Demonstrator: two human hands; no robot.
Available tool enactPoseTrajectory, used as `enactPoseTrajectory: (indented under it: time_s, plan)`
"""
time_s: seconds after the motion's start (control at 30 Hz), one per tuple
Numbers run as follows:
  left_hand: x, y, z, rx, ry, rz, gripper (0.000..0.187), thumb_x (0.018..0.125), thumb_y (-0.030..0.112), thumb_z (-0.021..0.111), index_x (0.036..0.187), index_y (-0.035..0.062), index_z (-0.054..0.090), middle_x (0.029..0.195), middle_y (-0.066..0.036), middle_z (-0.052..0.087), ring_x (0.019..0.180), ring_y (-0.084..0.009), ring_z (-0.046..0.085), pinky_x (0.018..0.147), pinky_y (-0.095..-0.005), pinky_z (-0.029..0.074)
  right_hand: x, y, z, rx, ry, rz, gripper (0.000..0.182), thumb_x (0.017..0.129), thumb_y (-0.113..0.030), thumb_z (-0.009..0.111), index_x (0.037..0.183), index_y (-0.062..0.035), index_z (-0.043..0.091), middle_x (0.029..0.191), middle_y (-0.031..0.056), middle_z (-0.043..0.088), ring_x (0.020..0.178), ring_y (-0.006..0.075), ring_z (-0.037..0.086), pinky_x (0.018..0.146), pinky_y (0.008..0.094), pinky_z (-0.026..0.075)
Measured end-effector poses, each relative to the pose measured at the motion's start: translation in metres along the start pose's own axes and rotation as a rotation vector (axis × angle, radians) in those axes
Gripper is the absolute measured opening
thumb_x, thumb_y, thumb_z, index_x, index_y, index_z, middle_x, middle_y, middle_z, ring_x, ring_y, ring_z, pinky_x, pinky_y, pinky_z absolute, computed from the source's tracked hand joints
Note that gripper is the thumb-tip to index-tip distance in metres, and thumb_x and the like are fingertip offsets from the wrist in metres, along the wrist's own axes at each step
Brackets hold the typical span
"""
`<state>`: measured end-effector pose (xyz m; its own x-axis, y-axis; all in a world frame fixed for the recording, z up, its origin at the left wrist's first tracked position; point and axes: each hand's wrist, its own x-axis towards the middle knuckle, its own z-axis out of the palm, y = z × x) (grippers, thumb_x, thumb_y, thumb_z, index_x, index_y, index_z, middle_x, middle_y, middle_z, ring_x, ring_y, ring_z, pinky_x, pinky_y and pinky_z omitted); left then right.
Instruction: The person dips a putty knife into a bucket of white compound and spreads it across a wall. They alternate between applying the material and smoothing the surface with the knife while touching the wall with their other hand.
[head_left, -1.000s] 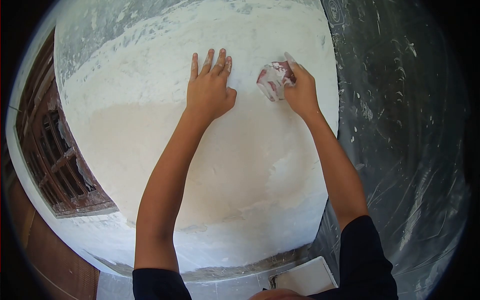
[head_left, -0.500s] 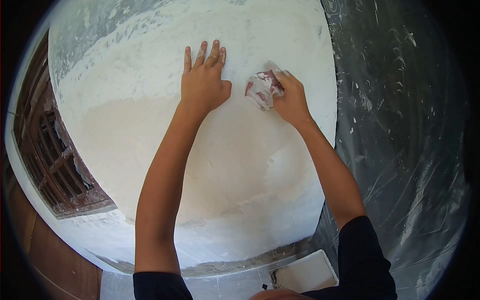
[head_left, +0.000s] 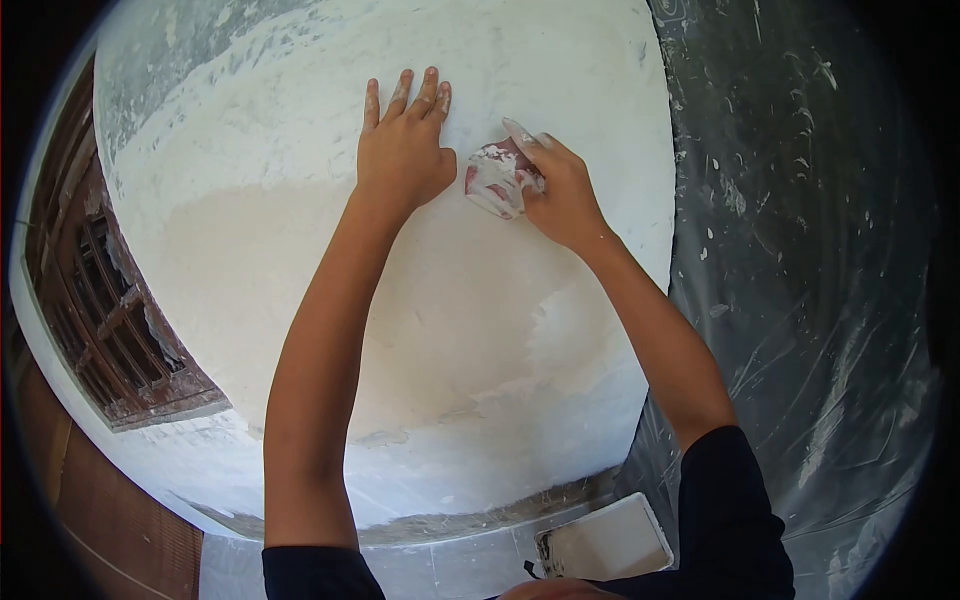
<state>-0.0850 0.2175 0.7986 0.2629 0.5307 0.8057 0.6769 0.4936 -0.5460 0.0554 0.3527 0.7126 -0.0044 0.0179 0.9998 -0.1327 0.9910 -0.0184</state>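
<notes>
My left hand (head_left: 403,150) lies against the pale plastered wall (head_left: 480,310), fingers spread and pointing up, with white smears on the fingertips and nothing held. To its right, my right hand (head_left: 555,188) grips a reddish scraper (head_left: 497,180) coated in white paste. The scraper's face is at the wall surface, a short gap away from my left hand. Part of its right side is covered by my fingers. A damp-looking beige patch of plaster spreads below both hands.
A brown wooden barred window (head_left: 120,310) is set in the wall at left. Dark plastic sheeting (head_left: 790,260) with white splatters hangs at right. A white-rimmed tray (head_left: 612,542) rests on the floor at the bottom, below the wall's lower edge.
My right hand and the scraper have moved left, nearer to my left hand. My left hand appears slightly higher and farther left in the view, still against the wall.
</notes>
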Motion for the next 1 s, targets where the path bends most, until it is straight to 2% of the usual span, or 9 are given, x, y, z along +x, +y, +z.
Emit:
enactPoseTrajectory:
  time_s: [0.13,0.33,0.4,0.47,0.53,0.6,0.73,0.87,1.0]
  plan:
    - [0.000,0.000,0.001,0.026,0.010,-0.006,0.070,0.072,0.012,0.050,0.142,0.0085,0.043,0.151,-0.005,0.037,0.141,-0.0265,0.030,0.117,-0.0528,0.010,0.019,0.014,-0.008,-0.041,0.291,0.249,0.061,0.073,0.014,0.051,0.133,0.0008,0.051,0.090,0.0137,0.059,0.078,0.0230,0.058,0.072,0.0299,0.048]
    - [0.001,0.002,0.001,0.041,0.006,-0.011,0.070,0.072,0.011,0.050,0.142,0.0092,0.043,0.151,-0.005,0.037,0.141,-0.0262,0.030,0.117,-0.0525,0.012,-0.007,0.015,-0.007,-0.126,-0.078,0.001,0.065,0.074,0.017,0.049,0.136,0.0006,0.048,0.096,0.0111,0.059,0.076,0.0170,0.058,0.070,0.0263,0.049]
    - [0.000,0.003,0.001,0.054,-0.005,-0.023,0.070,0.072,0.011,0.050,0.142,0.0094,0.042,0.151,-0.005,0.037,0.141,-0.0261,0.030,0.117,-0.0524,0.012,-0.001,0.026,-0.019,-0.034,0.388,0.277,0.064,0.073,0.016,0.050,0.135,-0.0011,0.049,0.095,0.0129,0.058,0.078,0.0196,0.058,0.071,0.0251,0.047]
    - [0.001,0.002,0.002,0.061,0.001,-0.017,0.071,0.072,0.010,0.050,0.142,0.0092,0.042,0.151,-0.005,0.036,0.141,-0.0262,0.030,0.117,-0.0525,0.012,-0.007,0.021,-0.020,0.063,0.403,0.306,0.063,0.074,0.014,0.052,0.134,-0.0028,0.051,0.092,0.0143,0.057,0.080,0.0224,0.058,0.073,0.0272,0.048]
    - [0.001,0.002,0.001,0.048,0.005,-0.018,0.071,0.072,0.010,0.050,0.142,0.0089,0.042,0.151,-0.005,0.036,0.141,-0.0263,0.030,0.117,-0.0524,0.012,-0.015,0.011,-0.011,-0.060,-0.038,0.087,0.064,0.074,0.014,0.052,0.135,-0.0040,0.050,0.094,0.0147,0.058,0.082,0.0236,0.060,0.075,0.0299,0.049]
    - [0.000,0.003,0.001,0.035,0.006,-0.018,0.071,0.071,0.009,0.050,0.142,0.0087,0.042,0.151,-0.005,0.035,0.141,-0.0263,0.030,0.117,-0.0523,0.012,-0.015,0.017,-0.010,-0.084,-0.059,0.034,0.064,0.075,0.015,0.051,0.136,-0.0036,0.049,0.095,0.0127,0.059,0.082,0.0211,0.059,0.074,0.0292,0.049]
    - [0.000,0.003,0.001,0.035,-0.001,-0.034,0.072,0.070,0.009,0.050,0.142,0.0084,0.042,0.152,-0.006,0.035,0.140,-0.0268,0.031,0.117,-0.0522,0.012,-0.009,0.016,-0.019,0.080,0.421,0.313,0.060,0.074,0.013,0.054,0.132,-0.0036,0.054,0.091,0.0131,0.057,0.081,0.0213,0.058,0.075,0.0274,0.047]
    - [0.000,0.007,0.003,0.019,0.014,-0.054,0.073,0.070,0.009,0.050,0.142,0.0078,0.042,0.152,-0.006,0.034,0.141,-0.0277,0.030,0.117,-0.0524,0.012,-0.020,0.013,-0.010,-0.057,-0.060,0.118,0.063,0.074,0.014,0.052,0.135,-0.0040,0.051,0.096,0.0133,0.059,0.085,0.0241,0.060,0.078,0.0309,0.049]
    - [0.001,0.008,0.002,0.040,-0.014,-0.045,0.073,0.070,0.009,0.049,0.142,0.0075,0.041,0.152,-0.006,0.034,0.141,-0.0283,0.029,0.117,-0.0522,0.012,-0.022,0.017,-0.027,-0.080,0.402,0.352,0.058,0.072,0.013,0.052,0.128,-0.0008,0.054,0.095,0.0164,0.060,0.091,0.0309,0.061,0.079,0.0364,0.049]
